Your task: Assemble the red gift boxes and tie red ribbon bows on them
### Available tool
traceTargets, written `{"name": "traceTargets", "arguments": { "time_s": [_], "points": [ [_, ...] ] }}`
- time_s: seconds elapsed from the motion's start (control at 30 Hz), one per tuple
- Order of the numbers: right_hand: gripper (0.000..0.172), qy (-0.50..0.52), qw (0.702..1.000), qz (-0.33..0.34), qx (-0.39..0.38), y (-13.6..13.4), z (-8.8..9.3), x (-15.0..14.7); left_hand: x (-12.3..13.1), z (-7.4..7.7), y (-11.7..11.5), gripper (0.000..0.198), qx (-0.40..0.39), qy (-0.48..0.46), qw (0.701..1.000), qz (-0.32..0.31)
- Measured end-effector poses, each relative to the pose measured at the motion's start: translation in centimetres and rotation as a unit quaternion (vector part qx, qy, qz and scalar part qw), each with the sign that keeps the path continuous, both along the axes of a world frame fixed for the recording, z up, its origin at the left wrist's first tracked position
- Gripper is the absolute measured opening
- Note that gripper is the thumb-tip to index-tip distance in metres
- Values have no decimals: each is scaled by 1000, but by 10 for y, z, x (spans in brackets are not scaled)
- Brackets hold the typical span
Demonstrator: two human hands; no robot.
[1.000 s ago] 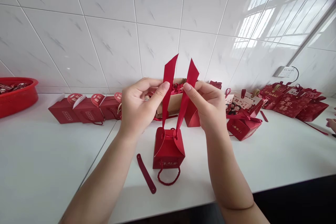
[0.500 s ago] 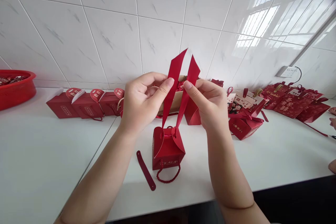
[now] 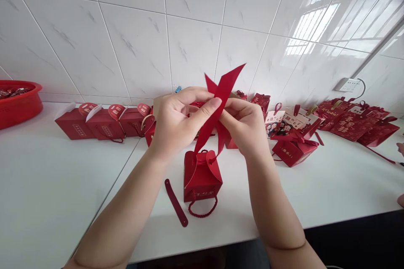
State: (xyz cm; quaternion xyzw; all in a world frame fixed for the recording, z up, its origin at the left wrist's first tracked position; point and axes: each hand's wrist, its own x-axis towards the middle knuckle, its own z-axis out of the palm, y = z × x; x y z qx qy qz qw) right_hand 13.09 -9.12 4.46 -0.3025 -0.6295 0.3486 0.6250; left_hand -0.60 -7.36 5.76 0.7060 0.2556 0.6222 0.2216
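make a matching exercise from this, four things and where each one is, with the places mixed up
1. ribbon
2. dark red strap
3. red basin
4. white socket block

A. at the picture's left edge
B. on the tiled wall
C. in the left hand and right hand
D. beside the small red box

Pairs: 1-C, 2-D, 3-A, 4-B

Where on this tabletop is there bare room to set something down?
Widest: the tabletop left of the left forearm, in front of the row of red gift boxes. Another patch lies right of the right forearm, in front of the bow-topped box. Crowded: along the tiled wall, and around the ribbon-laced box and maroon strap.
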Motion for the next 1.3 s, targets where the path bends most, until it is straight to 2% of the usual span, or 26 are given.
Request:
{"name": "traceTargets", "arguments": {
  "time_s": [0.2,0.3,0.4,0.57,0.7,0.8,0.93,1.07,1.17,1.3],
  "points": [
    [24,-58,998,12,21,-5,3,1,-3,-1,1,10,60,-2,996,66],
    [25,-86,995,39,19,-9,7,4,-5,0,-1,6,66,5,994,83],
    [32,-118,991,71,-5,-11,8,7,-6,1,-3,6,55,4,996,77],
    [38,-130,990,55,-6,-10,7,7,-6,1,-4,3,65,-16,995,71],
    [42,-111,991,78,-16,-6,6,7,-11,3,-4,12,18,-11,998,56],
    [39,-73,992,102,-29,0,6,9,-15,7,-5,14,4,16,999,38],
    [36,-48,990,121,-61,10,3,11,-17,10,-10,8,38,52,997,49],
    [27,-14,988,135,-80,15,1,14,-22,9,-14,24,26,124,992,25],
    [23,-6,984,151,-96,18,1,16,-28,7,-12,23,43,209,977,3],
    [24,-40,985,146,-85,16,2,16,-33,7,-11,10,-8,318,947,-38]
  ]
}}
